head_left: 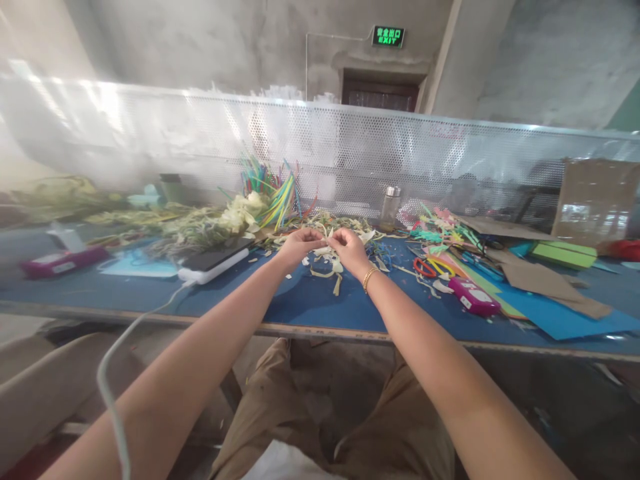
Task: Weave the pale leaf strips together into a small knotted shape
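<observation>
Over the middle of the blue table, my left hand (pixel 301 244) and my right hand (pixel 349 249) meet fingertip to fingertip. Both are closed in a pinch on a small pale cream-green strip (pixel 327 233), whose material I cannot make out. Loose pale scraps (pixel 336 268) lie on the table just below the hands. Behind them spreads a heap of similar curled strips (pixel 330 223). A bracelet (pixel 369 278) circles my right wrist.
Left of the hands are a black-topped white device (pixel 215 261) with a cable and a purple box (pixel 65 261). Colourful pipe cleaners (pixel 280 193) and a glass bottle (pixel 389 210) stand behind. Right lie red-handled scissors (pixel 424 268), another purple box (pixel 474 297) and coloured sheets (pixel 565 310).
</observation>
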Motion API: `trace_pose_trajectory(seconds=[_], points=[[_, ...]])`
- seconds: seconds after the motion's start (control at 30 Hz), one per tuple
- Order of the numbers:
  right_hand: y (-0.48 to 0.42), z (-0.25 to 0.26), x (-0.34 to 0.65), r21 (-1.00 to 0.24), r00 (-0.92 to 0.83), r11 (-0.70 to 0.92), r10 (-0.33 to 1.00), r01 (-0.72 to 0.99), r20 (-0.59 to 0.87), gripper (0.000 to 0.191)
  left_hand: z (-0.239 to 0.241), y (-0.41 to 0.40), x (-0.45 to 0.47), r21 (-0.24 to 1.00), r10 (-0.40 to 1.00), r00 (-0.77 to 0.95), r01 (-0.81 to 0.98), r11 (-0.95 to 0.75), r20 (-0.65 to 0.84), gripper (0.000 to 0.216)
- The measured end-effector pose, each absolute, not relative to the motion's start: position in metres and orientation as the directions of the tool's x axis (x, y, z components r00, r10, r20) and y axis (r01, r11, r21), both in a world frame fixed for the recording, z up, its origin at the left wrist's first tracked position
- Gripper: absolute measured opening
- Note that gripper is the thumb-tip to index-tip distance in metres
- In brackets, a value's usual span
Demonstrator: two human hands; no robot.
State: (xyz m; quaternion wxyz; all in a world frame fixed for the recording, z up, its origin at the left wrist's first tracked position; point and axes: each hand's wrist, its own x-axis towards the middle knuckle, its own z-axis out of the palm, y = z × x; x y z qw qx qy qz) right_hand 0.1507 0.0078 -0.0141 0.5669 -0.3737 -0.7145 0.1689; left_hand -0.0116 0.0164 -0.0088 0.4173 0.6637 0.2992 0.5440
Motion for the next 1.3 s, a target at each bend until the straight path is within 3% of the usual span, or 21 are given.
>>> trace_pose_trajectory(seconds=[0.23,0.43,0.6,0.67,0.73,0.83,0.93,1.07,1.3], points=[[0.005,-0.015,0.146,-0.831,-0.03,0.549,0.836,0.089,0.549,0.023,-0.008,0.014,-0.01,0.863,0.83,0.243,-0.081,-0.498,0.502,0.031],[0.005,-0.014,0.146,-0.906,-0.09,0.414,0.902,-0.09,0.421,0.023,-0.008,0.014,-0.009,0.879,0.851,0.22,-0.103,-0.465,0.476,0.032],[0.005,-0.011,0.147,-0.913,-0.088,0.393,0.911,-0.106,0.402,0.018,-0.007,0.014,-0.01,0.902,0.884,0.186,-0.141,-0.409,0.43,0.029],[0.003,-0.01,0.148,-0.891,-0.058,0.453,0.889,-0.034,0.454,0.018,-0.007,0.014,-0.011,0.906,0.892,0.168,-0.142,-0.399,0.419,0.028],[0.001,-0.009,0.15,-0.814,-0.024,0.561,0.825,0.15,0.565,0.019,-0.007,0.015,-0.012,0.906,0.896,0.148,-0.138,-0.4,0.418,0.026],[-0.005,-0.007,0.151,-0.553,-0.039,0.65,0.665,0.521,0.745,0.02,-0.008,0.017,-0.013,0.899,0.894,0.123,-0.142,-0.414,0.431,0.024],[-0.01,-0.005,0.15,-0.341,-0.085,0.588,0.578,0.733,0.812,0.015,-0.01,0.021,-0.013,0.893,0.888,0.112,-0.131,-0.431,0.446,0.024],[-0.013,-0.004,0.148,-0.267,-0.093,0.52,0.567,0.811,0.819,0.011,-0.012,0.024,-0.013,0.889,0.883,0.112,-0.111,-0.444,0.455,0.024],[-0.018,-0.004,0.145,-0.211,-0.156,0.537,0.558,0.817,0.815,0.012,-0.014,0.024,-0.012,0.91,0.907,0.113,-0.146,-0.388,0.405,0.023]])
